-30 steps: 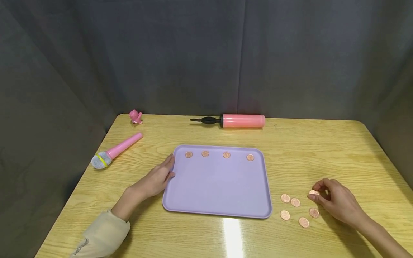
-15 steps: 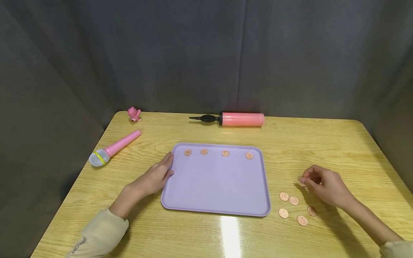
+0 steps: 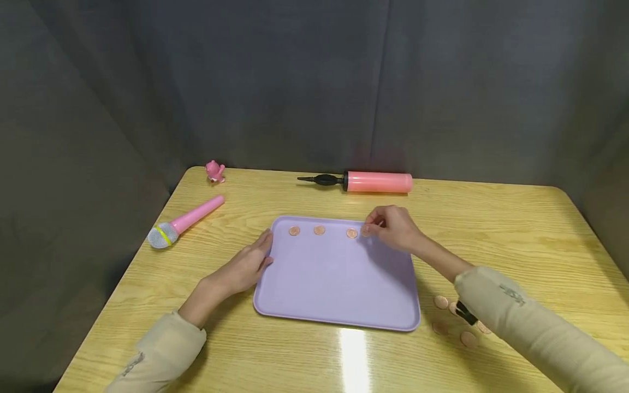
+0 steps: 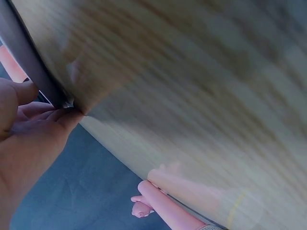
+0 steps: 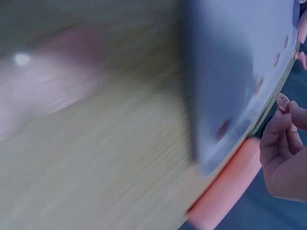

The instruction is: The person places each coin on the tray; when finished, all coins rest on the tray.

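Note:
A lilac tray (image 3: pixel 339 319) lies in the middle of the wooden table. A row of copper coins (image 3: pixel 319 230) runs along its far edge. My right hand (image 3: pixel 372 227) hovers over the far right part of that row, and its thumb and fingers pinch one coin (image 3: pixel 366 230), which also shows in the right wrist view as a coin (image 5: pixel 282 101) held above the tray (image 5: pixel 230 72). My left hand (image 3: pixel 264 250) rests with straight fingers against the tray's left edge. Several loose coins (image 3: pixel 440 302) lie on the table right of the tray, partly hidden by my right sleeve.
A pink balloon pump (image 3: pixel 375 182) lies along the table's far edge. A pink toy microphone (image 3: pixel 189 220) and a small pink figure (image 3: pixel 214 171) sit at the far left. Grey curtains close off the back and sides.
My right hand lifted a coin out of the loose group at the right and carried it left and away to the tray's far edge. The left hand stayed on the tray's edge.

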The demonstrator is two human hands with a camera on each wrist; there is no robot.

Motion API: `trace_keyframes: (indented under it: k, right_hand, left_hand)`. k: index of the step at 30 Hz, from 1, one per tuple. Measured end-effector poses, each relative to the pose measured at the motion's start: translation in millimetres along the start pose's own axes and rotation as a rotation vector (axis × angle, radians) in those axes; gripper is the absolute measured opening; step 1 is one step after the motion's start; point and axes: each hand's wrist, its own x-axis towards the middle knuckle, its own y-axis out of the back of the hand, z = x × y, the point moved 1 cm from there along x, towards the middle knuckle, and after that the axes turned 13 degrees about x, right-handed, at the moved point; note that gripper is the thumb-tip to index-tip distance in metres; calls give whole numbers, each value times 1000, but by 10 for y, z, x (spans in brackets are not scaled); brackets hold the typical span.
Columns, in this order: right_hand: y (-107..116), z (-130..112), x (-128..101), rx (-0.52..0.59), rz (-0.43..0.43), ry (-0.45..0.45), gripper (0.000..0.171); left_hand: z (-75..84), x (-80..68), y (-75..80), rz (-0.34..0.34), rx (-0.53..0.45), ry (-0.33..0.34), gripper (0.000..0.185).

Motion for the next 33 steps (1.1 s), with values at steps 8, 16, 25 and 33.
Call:
trace_keyframes:
  k: [8, 16, 25, 33]
  right_hand:
    - [-669, -444, 501, -3, -142, -3, 7]
    - [-1190, -754, 653, -51, -265, -3, 12]
    - [-1309, -726, 674, -109, -254, -37, 10]
    - [-1322, -635, 694, -195, -221, -12, 14]
  left_hand:
    - [-29, -26, 1, 10, 0, 2, 56]
    - [-42, -30, -34, 17, 9, -5, 55]
    - [-11, 29, -45, 21, 16, -18, 55]
    - [-5, 5, -13, 81, 7, -48, 55]
